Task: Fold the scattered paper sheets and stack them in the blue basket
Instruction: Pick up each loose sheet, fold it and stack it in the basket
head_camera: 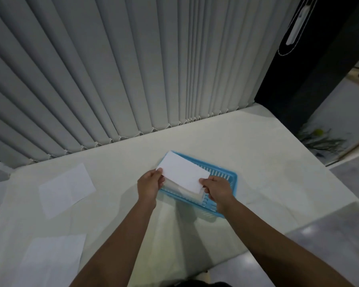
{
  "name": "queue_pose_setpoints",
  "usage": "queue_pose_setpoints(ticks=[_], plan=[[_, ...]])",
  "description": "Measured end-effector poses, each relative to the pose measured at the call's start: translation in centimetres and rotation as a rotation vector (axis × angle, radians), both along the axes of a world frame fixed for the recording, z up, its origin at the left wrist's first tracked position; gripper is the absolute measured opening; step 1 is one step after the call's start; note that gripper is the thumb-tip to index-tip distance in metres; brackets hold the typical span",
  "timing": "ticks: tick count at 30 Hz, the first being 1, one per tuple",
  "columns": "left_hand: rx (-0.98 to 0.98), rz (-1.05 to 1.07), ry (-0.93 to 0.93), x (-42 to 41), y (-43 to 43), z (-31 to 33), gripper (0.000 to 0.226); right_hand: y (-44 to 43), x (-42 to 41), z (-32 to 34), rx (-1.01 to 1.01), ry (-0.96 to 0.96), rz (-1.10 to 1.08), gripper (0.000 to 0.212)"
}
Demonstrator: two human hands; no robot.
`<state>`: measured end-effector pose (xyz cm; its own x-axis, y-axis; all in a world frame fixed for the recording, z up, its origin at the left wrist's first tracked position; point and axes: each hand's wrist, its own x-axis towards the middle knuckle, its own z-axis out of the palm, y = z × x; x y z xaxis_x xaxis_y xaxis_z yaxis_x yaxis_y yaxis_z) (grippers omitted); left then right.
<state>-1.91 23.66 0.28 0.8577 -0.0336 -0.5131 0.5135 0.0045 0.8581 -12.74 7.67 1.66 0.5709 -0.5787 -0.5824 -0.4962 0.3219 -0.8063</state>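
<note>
Folded sheet held over blue basket.
Left hand (149,184) and right hand (217,188) each pinch an end of the folded paper sheet (182,174) above the blue basket (230,179) on the table (257,162); two unfolded sheets (66,190) (50,259) lie well to the left.

No text, label, brand, number or sign could be read. The folded sheet (182,175) over the basket (234,177) showed a plain white face. The far sheet (66,189) and near sheet (52,262) on the table (257,162) were plain white too.
</note>
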Motion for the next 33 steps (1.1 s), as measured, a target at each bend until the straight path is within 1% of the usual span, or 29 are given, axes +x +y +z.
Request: queue_pose_setpoints(ticks=[3, 5, 7, 9, 12, 15, 18, 20, 25, 29, 33], plan=[[0.231, -0.090, -0.152, 0.5, 0.6, -0.6, 0.012, -0.8, -0.5, -0.9, -0.101, 0.071, 0.023, 0.023], [0.377, -0.168, -0.247, 1.1, 1.0, -0.7, 0.019, -1.3, -0.9, -1.5, -0.168, 0.127, 0.067, 0.027], [0.517, -0.296, -0.334, 2.0, 1.3, -1.0, 0.025, -1.7, -1.1, -1.8, -0.222, 0.170, 0.104, 0.030], [0.616, -0.417, -0.404, 2.9, 1.3, -1.7, 0.028, -2.0, -1.2, -1.9, -0.229, 0.187, 0.115, 0.030], [0.771, -0.606, -0.429, 4.2, 1.1, -3.0, 0.035, -2.0, -1.2, -1.8, -0.223, 0.183, 0.121, 0.029], [0.891, -0.761, -0.360, 5.0, 0.8, -3.7, 0.042, -1.9, -0.8, -1.4, -0.233, 0.170, 0.137, 0.025], [0.931, -0.808, -0.337, 5.4, 0.8, -3.7, 0.048, -1.9, -0.3, -1.1, -0.241, 0.166, 0.149, 0.021], [0.925, -0.818, -0.331, 5.7, 1.0, -3.7, 0.050, -1.9, 0.0, -1.1, -0.246, 0.170, 0.158, 0.020], [0.847, -0.787, -0.261, 6.3, 1.5, -4.2, 0.059, -1.7, 0.5, -1.5, -0.262, 0.174, 0.162, 0.029], [0.860, -0.863, -0.296, 5.9, 1.3, -4.0, 0.051, -1.6, 0.7, -1.8, -0.276, 0.196, 0.184, 0.029], [0.868, -0.888, -0.324, 5.8, 1.3, -3.7, 0.051, -1.6, 0.9, -2.1, -0.267, 0.192, 0.183, 0.025]])
